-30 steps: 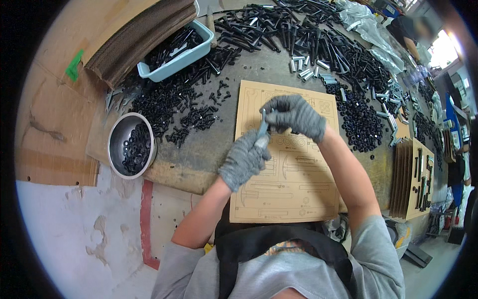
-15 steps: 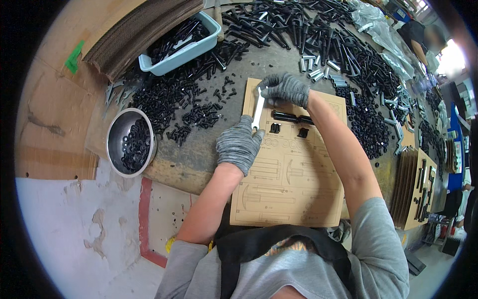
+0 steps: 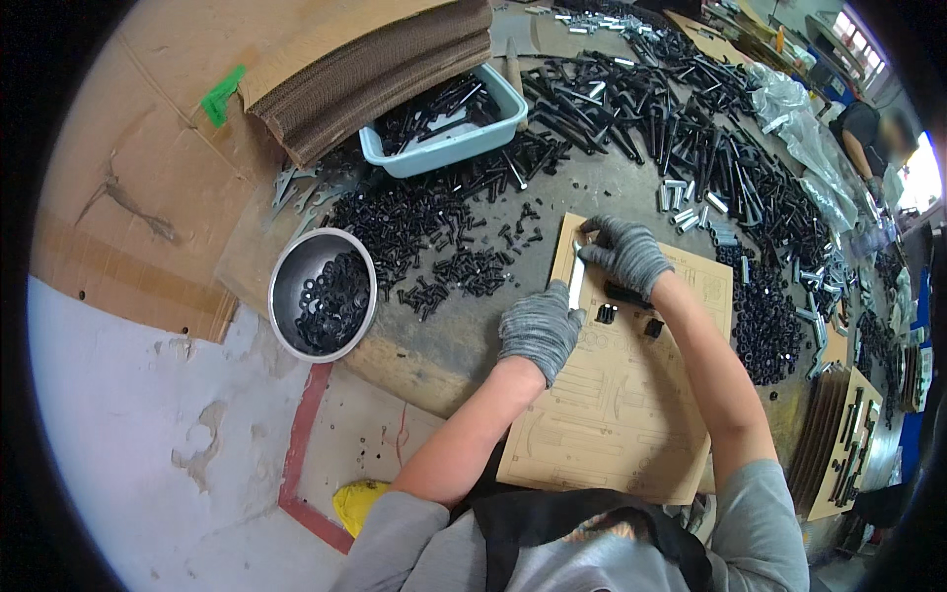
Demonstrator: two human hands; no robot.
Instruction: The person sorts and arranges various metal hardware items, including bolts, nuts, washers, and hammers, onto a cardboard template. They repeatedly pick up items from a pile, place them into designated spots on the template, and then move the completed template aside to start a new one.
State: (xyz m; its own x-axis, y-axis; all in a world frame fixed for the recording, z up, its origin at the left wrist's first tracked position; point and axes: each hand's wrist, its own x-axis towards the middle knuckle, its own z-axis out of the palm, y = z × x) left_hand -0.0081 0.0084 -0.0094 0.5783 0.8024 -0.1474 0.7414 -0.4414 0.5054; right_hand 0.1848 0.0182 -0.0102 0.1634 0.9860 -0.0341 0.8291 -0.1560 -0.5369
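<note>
A silver open-end wrench [image 3: 576, 278] lies along the upper left edge of a brown cardboard sheet [image 3: 557, 449] printed with tool outlines. My left hand [image 3: 539, 333], in a grey knit glove, has its fingers closed at the wrench's lower end. At the upper end, my gloved right hand [image 3: 625, 255] pinches the wrench, its fingertips partly covering the head. Just below the right hand, a long black part [image 3: 621, 293] lies on the sheet, partly hidden by the wrist. Two small black clusters of parts, one on the left [image 3: 607, 314] and one on the right [image 3: 653, 328], sit beneath it.
Left of the sheet are loose black bolts [image 3: 464, 281] and a steel bowl [image 3: 281, 321] of black nuts. Behind stand a light-blue bin [image 3: 449, 158] and stacked cardboard [image 3: 365, 74]. Black nuts [image 3: 764, 331] are heaped right, near loaded boards [image 3: 838, 439]. A person [image 3: 860, 138] is far right.
The whole view has shifted, so the bench and sheet appear lower and farther right. Both hands remain at the wrench, which keeps about the same place on the sheet.
</note>
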